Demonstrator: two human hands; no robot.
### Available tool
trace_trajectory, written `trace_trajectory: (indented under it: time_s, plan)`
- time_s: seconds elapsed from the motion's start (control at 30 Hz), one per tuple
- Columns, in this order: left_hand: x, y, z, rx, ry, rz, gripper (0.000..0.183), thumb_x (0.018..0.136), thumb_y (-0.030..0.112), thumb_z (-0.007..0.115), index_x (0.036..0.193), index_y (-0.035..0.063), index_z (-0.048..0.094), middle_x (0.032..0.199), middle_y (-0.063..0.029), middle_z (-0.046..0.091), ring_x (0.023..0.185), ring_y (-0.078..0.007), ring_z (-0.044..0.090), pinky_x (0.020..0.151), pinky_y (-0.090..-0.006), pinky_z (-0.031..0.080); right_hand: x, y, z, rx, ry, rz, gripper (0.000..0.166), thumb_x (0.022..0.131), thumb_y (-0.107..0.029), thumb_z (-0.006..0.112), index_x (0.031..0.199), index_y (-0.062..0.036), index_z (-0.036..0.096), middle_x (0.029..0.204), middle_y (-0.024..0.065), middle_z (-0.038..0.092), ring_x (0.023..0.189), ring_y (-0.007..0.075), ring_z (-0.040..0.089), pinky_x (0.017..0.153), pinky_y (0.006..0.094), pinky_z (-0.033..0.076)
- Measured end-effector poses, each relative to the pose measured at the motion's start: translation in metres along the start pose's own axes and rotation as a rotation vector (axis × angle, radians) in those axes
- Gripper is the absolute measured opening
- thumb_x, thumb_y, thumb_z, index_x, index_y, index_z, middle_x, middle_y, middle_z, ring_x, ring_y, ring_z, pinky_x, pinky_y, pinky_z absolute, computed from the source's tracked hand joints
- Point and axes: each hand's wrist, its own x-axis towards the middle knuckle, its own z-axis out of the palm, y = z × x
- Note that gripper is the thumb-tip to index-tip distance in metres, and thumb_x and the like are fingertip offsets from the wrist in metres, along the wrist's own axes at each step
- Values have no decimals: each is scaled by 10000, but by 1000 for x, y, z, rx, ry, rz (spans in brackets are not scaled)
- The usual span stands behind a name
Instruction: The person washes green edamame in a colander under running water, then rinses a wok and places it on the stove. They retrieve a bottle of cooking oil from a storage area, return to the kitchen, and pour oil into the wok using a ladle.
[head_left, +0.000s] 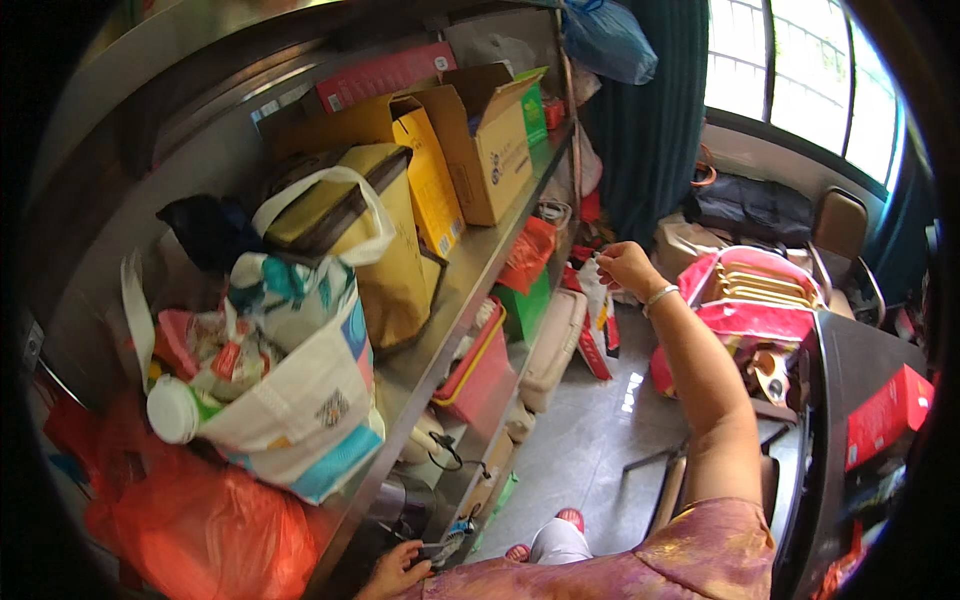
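Note:
My right hand (630, 268) reaches forward past the end of the shelf, thumb and fingertips drawn together. Just below the fingertips is a white and red bag (600, 311) standing near the floor. Whether the fingers pinch a bit of it is too small to tell. At the bottom, my left hand (396, 571) is beside the lower shelf, its fingers bent near a small dark object (429, 552). I cannot tell if it grips that object. A small fan (456, 536) lies just beyond these fingers.
On the metal shelf (409, 390) stand a printed tote bag (300, 420), a gold insulated bag (390, 292) and an open cardboard box (487, 169). Below are a pink bin (476, 375) and a lidded storage box (553, 345). A chair (667, 495) and black table (862, 345) are at right.

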Motion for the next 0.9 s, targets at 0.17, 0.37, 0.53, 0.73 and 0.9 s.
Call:
trace_trajectory:
  time_s: [0.17, 0.37, 0.53, 0.73, 0.9]
  plan:
    - [47, -65, -1, -285, 122, -143, 529, 708, 258, 679, 1142, 37, 471, 1075, -85, 546, 875, -169, 552, 822, -373, 421, 120, 29, 52, 327, -19, 70, 122, 775, -108, 530, 750, 9, 553, 614, 77, 559, 494, 173, 553, 415, 275, 452]
    - [88, 23, 6, -384, 265, -300, 515, 720, 240, 665, 1146, 34, 465, 1083, -89, 538, 901, -172, 539, 830, -366, 415, 259, 76, 104, 719, -25, 121, 152, 796, -110, 508, 878, 17, 525, 740, 104, 581, 585, 201, 587, 459, 290, 472]
    - [108, 74, 15, -424, 341, -391, 503, 729, 225, 654, 1149, 30, 459, 1089, -92, 532, 922, -175, 529, 836, -361, 411, 301, 52, 123, 993, -55, 95, 178, 803, -81, 471, 929, 28, 532, 762, 118, 578, 624, 230, 586, 522, 342, 492]
    - [137, 110, 20, -433, 365, -414, 489, 740, 208, 640, 1153, 26, 452, 1096, -96, 524, 948, -178, 517, 844, -354, 405, 347, 36, 137, 1498, -142, 160, 199, 808, -113, 455, 934, 19, 535, 777, 118, 583, 644, 256, 583, 584, 346, 498]
    - [151, 126, 22, -429, 362, -425, 477, 750, 193, 629, 1156, 23, 446, 1102, -99, 518, 970, -181, 507, 851, -348, 401, 355, 37, 140, 1578, -140, 161, 207, 810, -127, 453, 936, 16, 534, 787, 116, 584, 659, 260, 585, 604, 342, 498]
